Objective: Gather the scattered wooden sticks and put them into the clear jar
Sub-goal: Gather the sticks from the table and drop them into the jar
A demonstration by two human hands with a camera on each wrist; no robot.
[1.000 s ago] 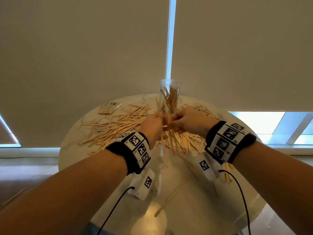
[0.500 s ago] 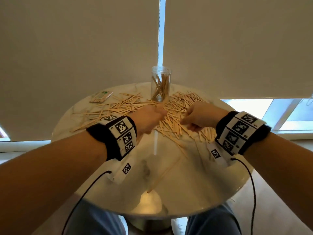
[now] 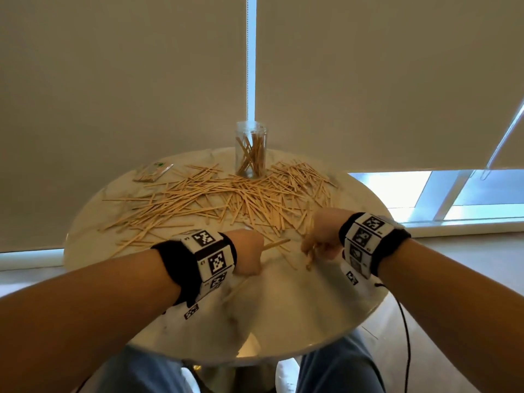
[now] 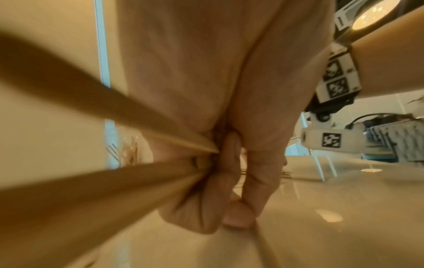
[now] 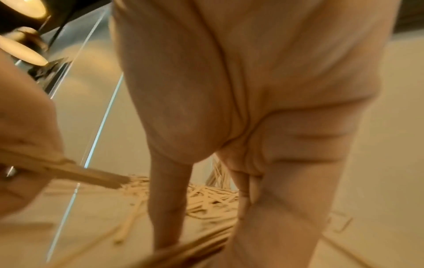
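The clear jar [image 3: 251, 150] stands upright at the far side of the round table, with several wooden sticks inside. A wide spread of loose wooden sticks [image 3: 226, 199] lies in front of it. My left hand [image 3: 249, 258] is a fist near the table's middle, gripping a few sticks [image 4: 91, 181] that poke out past the knuckles [image 3: 276, 245]. My right hand [image 3: 317, 242] is just to its right, fingers curled down around a small bunch of sticks [image 3: 310, 258]. In the right wrist view that bunch [image 5: 183, 253] shows blurred below the fingers.
A small clear packet [image 3: 153, 171] lies at the table's far left. The marble table [image 3: 283, 321] has a bare near half with a few stray sticks [image 3: 236, 289]. Roller blinds hang close behind the jar. Cables trail from both wristbands.
Both hands have drawn back from beside the jar to the near middle of the table, still gripping sticks. The jar now stands clear of the hands.
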